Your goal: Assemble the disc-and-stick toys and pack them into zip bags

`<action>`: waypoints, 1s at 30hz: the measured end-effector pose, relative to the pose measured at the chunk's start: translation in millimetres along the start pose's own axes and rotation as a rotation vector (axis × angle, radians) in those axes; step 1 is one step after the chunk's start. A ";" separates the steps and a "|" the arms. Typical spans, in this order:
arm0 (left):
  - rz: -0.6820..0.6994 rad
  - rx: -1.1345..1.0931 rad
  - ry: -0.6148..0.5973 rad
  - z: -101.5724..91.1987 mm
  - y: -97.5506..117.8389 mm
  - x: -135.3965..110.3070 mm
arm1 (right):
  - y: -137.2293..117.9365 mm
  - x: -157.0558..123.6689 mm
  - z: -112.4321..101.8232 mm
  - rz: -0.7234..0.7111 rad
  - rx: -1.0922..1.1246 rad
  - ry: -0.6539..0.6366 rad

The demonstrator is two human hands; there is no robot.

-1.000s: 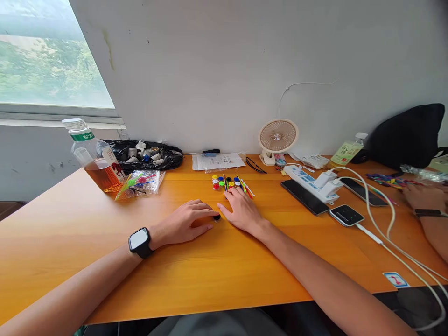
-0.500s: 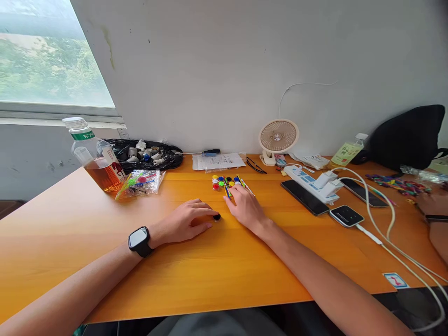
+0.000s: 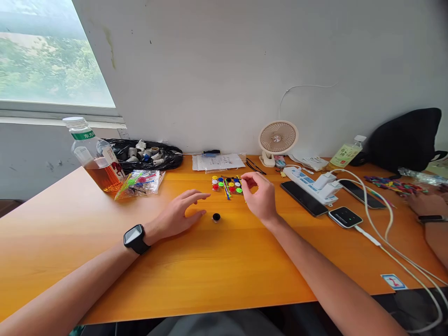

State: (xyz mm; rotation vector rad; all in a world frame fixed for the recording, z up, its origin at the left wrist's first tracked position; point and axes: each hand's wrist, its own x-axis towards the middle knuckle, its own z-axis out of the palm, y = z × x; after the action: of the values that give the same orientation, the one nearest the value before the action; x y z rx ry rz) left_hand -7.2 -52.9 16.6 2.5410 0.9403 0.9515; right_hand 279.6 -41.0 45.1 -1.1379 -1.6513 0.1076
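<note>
While left hand [image 3: 175, 215] hovers open, black cap [image 3: 216, 217] just right of it

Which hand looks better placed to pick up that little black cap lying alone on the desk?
Probably the left hand: its open fingers lie just beside the black cap. The right hand is raised farther back, by the coloured caps.

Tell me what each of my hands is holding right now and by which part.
The left hand holds nothing, open beside the small black round cap. The right hand has fingers pinched; whether they hold something cannot be told.
</note>
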 end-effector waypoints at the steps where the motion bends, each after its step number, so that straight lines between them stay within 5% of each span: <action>1: -0.014 0.015 0.022 -0.4 -1.9 -0.1 | -1.3 0.7 0.5 0.101 0.132 -0.033; 6: -0.078 -0.008 -0.010 -1.2 -10.4 -1.2 | -5.3 -2.9 11.9 0.619 0.575 -0.336; 10: -0.130 -0.101 -0.049 -1.9 -11.2 -1.9 | -9.9 -6.6 15.1 0.781 0.639 -0.515; 15: -0.197 -0.266 -0.069 -5.1 -3.1 -1.0 | -10.7 -8.7 12.8 0.813 0.610 -0.613; 20: -0.259 -0.422 -0.231 -0.7 -2.0 -2.6 | -6.4 -12.0 14.0 0.820 0.548 -0.742; 30: -0.176 -0.198 -0.190 2.2 -1.8 -0.2 | 3.4 -20.5 23.3 0.659 0.401 -0.717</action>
State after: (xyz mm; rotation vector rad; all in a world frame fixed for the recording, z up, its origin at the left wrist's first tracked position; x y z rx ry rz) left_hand -6.7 -51.7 14.0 2.2927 0.9442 0.7005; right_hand 262.6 -43.3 19.0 -1.3593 -1.6544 1.3364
